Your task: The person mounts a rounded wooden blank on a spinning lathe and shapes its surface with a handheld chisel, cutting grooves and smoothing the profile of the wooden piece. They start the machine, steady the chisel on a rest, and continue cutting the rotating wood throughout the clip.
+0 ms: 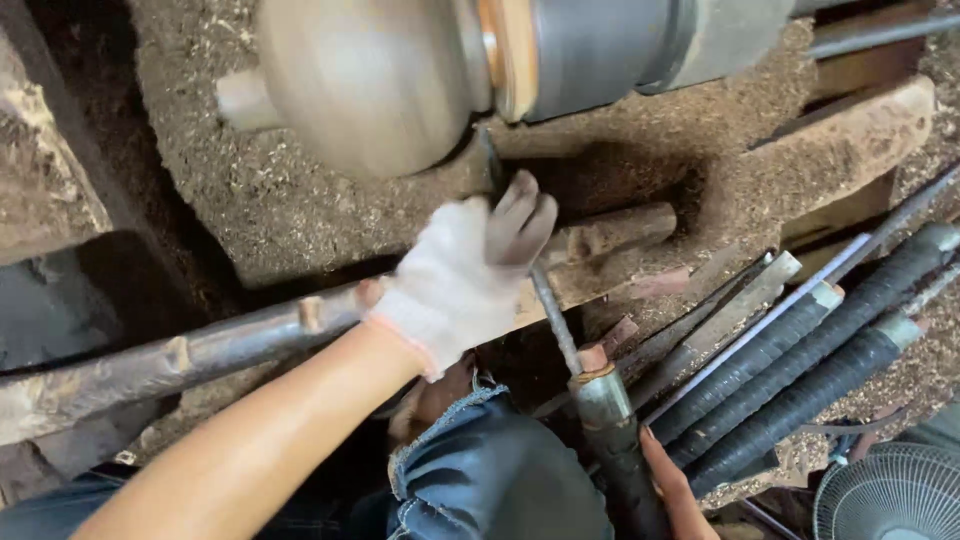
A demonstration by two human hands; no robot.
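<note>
Pressing long steel chisel onto blurred rounded wooden workpiece, white-gloved left hand clamps shaft; bare right hand grips black-wrapped handle.

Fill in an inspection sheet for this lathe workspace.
Surface: lathe bed covered in sawdust.
Job's things: blurred spinning wooden piece; long turning tool lying across the tool rest bar, tip at the piece.
Clutter: spare black-handled tools stacked at right.
Grips: gloved left hand pressing the tool on the bar; bare right hand on the handle.
Cables: nothing seen.
Surroundings: fan at lower right.
</note>
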